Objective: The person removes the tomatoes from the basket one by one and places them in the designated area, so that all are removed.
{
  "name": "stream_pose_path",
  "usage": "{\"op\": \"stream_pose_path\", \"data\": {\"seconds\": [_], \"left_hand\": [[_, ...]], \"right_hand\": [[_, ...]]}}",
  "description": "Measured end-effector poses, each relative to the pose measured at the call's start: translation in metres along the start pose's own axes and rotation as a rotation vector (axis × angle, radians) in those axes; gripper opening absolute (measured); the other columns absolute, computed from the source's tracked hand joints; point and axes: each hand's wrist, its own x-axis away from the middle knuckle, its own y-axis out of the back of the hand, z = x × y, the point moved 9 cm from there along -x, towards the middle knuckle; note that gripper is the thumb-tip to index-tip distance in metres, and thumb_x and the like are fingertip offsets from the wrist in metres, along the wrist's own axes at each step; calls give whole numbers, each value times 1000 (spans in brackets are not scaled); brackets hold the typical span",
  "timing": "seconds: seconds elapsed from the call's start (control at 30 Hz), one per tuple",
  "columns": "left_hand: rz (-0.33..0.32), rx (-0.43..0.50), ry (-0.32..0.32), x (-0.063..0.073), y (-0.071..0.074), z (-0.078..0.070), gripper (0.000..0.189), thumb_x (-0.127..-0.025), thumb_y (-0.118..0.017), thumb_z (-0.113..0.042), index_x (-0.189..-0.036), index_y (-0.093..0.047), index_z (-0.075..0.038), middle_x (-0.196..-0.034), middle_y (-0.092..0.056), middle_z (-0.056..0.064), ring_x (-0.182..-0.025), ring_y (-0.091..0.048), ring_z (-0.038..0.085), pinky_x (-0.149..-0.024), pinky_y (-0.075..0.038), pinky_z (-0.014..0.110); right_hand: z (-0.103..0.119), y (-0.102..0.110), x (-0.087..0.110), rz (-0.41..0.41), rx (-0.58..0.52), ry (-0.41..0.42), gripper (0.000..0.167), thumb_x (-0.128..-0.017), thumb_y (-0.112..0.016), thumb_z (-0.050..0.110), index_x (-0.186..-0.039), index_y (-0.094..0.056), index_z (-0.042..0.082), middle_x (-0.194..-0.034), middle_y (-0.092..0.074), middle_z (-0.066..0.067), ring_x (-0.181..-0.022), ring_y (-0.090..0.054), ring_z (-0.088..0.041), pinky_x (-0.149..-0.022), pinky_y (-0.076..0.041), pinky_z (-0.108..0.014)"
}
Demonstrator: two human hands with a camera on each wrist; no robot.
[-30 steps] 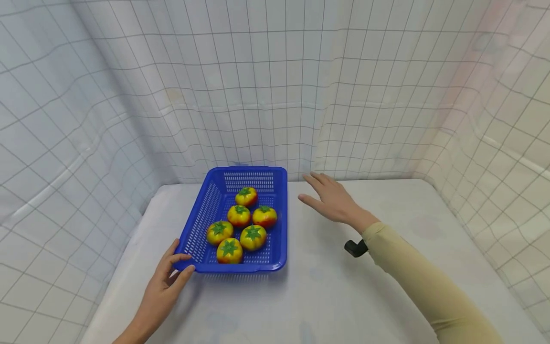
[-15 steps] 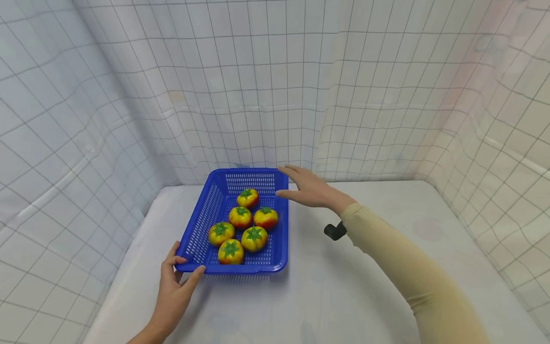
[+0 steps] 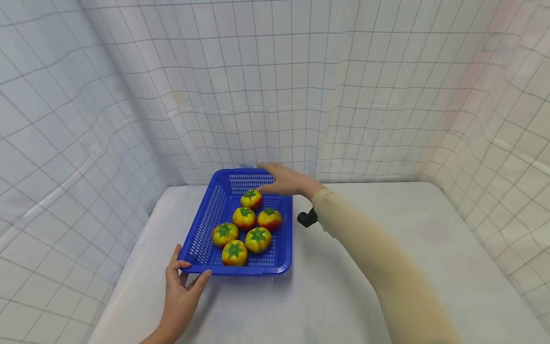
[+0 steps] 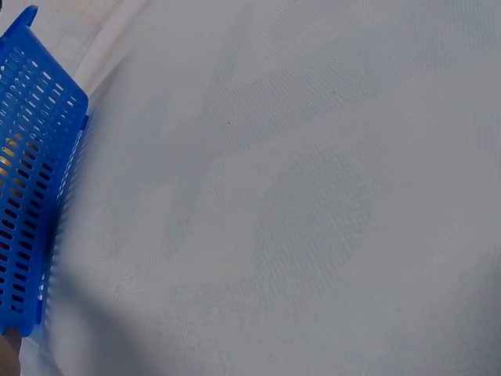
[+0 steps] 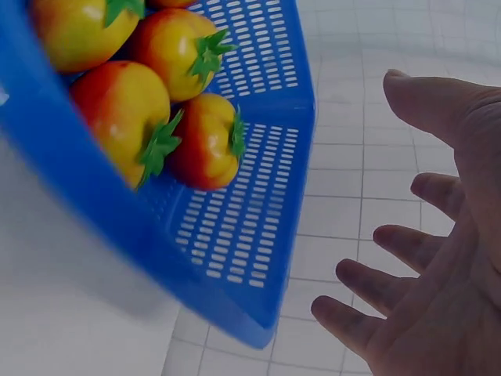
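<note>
A blue plastic basket point(image 3: 195, 239) with slotted walls sits on the table, holding several glossy yellow-red, tomato-like fruits point(image 3: 244, 218) topped by green star-shaped leaves. My left hand point(image 3: 182, 291) grips the basket's near left corner, thumb along the front rim and fingers at the left side. Only a fingertip of it shows in the left wrist view, under the basket wall point(image 4: 31, 180). Over the far right part of the basket my right hand point(image 3: 285, 180) reaches with fingers extended, its thumb close to the farthest fruit point(image 3: 251, 199). Nothing is between the spread fingers in the right wrist view.
The table point(image 3: 365, 229) has a white covering. Hanging white sheets with a grid pattern point(image 3: 292, 95) enclose it at the back and sides. A black wrist device point(image 3: 307, 218) protrudes below my right wrist, near the basket's right rim.
My right hand has moved left, from beside the basket to over its far right part. My left thumb has slid slightly right along the front rim. The fruits keep their places in the basket.
</note>
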Motion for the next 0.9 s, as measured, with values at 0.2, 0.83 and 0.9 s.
{"op": "stream_pose_path", "data": {"seconds": [0.2, 0.83, 0.9], "left_hand": [[-16, 1, -15, -3, -1, 0, 59, -99, -70, -15, -122, -17, -5, -169, 4, -10, -147, -24, 43, -93, -45, 11], [-32, 27, 11, -3, -6, 7, 57, -99, -69, -12, -118, -16, -14, -167, 4, -11, -145, -24, 42, -98, -42, 13], [-35, 11, 15, -2, -5, 7, 57, -99, -69, -13, -118, -15, -14, -167, 4, -11, -145, -24, 42, -104, -41, 25]], "right_hand": [[-1, -14, -27, 42, -102, -25, 82, -96, -69, 40, -163, -25, 21, -168, -24, -7, -154, -18, -27, -122, -21, -56], [-44, -41, -63, 111, -209, -353, 73, -92, -76, 23, -156, -42, 22, -162, -37, -7, -143, -40, -34, -115, -35, -56], [-47, -45, -68, 113, -228, -376, 72, -91, -77, 22, -155, -44, 23, -160, -40, -6, -138, -46, -34, -111, -41, -54]]}}
